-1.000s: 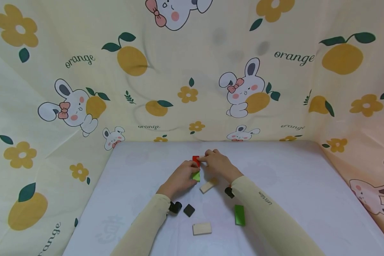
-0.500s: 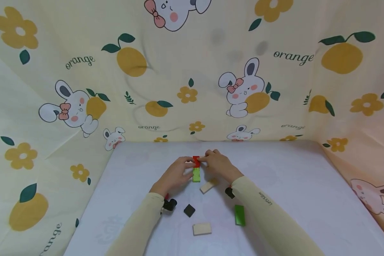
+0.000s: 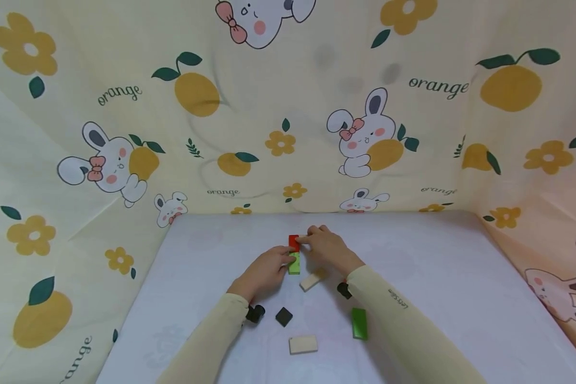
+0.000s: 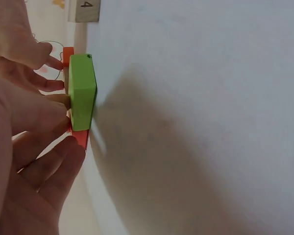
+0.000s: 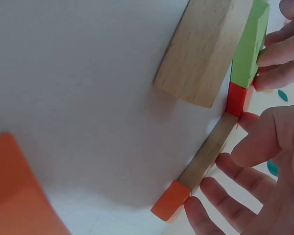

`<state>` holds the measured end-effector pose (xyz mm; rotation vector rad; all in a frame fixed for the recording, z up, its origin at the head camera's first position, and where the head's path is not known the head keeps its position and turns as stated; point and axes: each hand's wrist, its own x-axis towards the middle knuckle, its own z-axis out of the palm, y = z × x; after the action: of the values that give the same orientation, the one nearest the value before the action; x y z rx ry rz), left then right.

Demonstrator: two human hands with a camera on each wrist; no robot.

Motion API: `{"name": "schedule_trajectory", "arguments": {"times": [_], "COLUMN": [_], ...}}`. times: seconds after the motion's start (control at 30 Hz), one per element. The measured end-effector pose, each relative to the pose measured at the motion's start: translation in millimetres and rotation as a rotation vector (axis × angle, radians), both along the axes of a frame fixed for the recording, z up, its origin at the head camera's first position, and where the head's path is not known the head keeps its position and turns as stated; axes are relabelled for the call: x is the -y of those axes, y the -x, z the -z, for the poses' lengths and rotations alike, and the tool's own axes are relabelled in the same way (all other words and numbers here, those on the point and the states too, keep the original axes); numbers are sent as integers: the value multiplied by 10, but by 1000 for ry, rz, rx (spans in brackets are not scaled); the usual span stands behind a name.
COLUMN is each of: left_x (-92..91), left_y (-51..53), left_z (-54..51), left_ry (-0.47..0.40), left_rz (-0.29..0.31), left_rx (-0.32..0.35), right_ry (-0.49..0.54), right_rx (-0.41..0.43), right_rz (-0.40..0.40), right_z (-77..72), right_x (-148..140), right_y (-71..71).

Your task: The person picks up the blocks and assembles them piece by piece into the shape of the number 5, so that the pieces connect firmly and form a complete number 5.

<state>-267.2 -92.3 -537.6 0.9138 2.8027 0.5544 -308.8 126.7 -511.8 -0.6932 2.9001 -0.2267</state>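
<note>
The left hand [image 3: 265, 269] reached in with its fingers extended, and their tips touched the lime-green block [image 3: 294, 265] and the red block [image 3: 294, 243], which lay end to end on the white table [image 3: 413, 309]. The right hand [image 3: 328, 248] had its fingers set apart along the rest of the line, one of them against the red block. By the look of it, the lining-up was partly done: four pieces met end to end, bending at the red one. Nearer the person, from left to right, the small dark block [image 3: 284, 317], the pale oblong block [image 3: 303, 344], the slanted wooden block [image 3: 312, 279] and the dark-green oblong block [image 3: 360, 323] lay apart, perhaps left for later.

The left wrist view showed the lime-green block's near end and a figure resembling a 4 on a wooden piece, likely the slanted one; the head view showed no figure there. The right wrist view, left to right, showed a large orange shape cut off by the frame, too close to identify, then the orange block [image 5: 170, 201] joined to the wooden strip [image 5: 208, 152], which ran up to the red block. From the head, the right hand hid the orange block and most of that strip.
</note>
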Motion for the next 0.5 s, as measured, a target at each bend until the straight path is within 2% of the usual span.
{"name": "schedule_trajectory", "arguments": {"times": [0.17,0.37,0.5], "left_x": [-23,-58,-73], "left_y": [5,12,27], "left_z": [5,-42,-63], "left_ry": [10,33,42], "left_rz": [-10,-21,-8], "left_rx": [0,13,-18], "right_ry": [-6,3,30], "right_rx": [-3,8,23], "right_rz": [-11,-11,1], "right_z": [-24,-28,-34], "right_x": [-15,-12,0], "right_y": [6,23,32]}}
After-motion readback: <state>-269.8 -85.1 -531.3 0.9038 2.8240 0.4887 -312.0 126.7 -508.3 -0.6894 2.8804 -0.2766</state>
